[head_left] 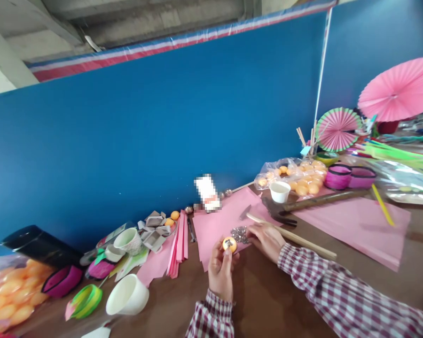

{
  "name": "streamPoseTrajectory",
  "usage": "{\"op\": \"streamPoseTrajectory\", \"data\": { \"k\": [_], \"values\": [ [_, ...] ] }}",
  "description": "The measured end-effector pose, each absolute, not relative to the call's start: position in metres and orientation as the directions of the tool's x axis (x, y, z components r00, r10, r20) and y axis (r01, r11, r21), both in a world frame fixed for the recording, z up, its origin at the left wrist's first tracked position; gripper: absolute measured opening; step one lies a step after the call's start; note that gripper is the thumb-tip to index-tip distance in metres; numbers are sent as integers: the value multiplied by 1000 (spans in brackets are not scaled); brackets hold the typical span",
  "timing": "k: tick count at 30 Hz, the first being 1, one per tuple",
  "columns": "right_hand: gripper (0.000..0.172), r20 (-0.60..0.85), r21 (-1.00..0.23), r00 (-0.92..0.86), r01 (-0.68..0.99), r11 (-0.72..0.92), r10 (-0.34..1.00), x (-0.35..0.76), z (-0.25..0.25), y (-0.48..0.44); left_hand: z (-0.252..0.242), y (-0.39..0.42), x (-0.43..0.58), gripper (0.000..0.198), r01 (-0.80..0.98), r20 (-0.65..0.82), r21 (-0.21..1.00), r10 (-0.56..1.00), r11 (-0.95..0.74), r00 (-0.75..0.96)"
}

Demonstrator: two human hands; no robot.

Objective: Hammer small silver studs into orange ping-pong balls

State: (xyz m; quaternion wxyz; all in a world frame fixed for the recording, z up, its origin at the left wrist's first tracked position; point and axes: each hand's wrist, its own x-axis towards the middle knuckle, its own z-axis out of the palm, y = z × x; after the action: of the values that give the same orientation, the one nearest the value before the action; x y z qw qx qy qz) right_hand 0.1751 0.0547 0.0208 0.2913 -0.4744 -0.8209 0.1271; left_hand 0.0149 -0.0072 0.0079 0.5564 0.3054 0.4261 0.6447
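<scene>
Between the thumb and fingers of my left hand [220,274] is a small orange ball [229,244], like a table tennis ball, with dark metallic bits showing at its middle. My right hand [268,240] reaches the edge of a heap of small shiny metal pieces [238,234], its fingers drawn together; what they pinch, if anything, is hidden. The heap lies on pink paper [211,234], just behind the ball. A small hammer [299,241] with a pale wooden handle lies partly behind my right hand and sleeve.
A larger hammer [326,199] lies farther right, near a white cup [279,191] and bagged orange balls [307,178]. On the left stand a white bowl [127,295], a patterned cup [127,241] and pink strips [178,244]. A blue partition [162,126] rises behind the table.
</scene>
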Motion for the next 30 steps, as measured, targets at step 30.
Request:
{"op": "streamPoseTrajectory", "data": {
  "k": [30],
  "values": [
    [25,157,-985,-353,9,171,922,146,23,28,4,-7,14,40,-348,-15,936,984,-48,-175]
  ]
}}
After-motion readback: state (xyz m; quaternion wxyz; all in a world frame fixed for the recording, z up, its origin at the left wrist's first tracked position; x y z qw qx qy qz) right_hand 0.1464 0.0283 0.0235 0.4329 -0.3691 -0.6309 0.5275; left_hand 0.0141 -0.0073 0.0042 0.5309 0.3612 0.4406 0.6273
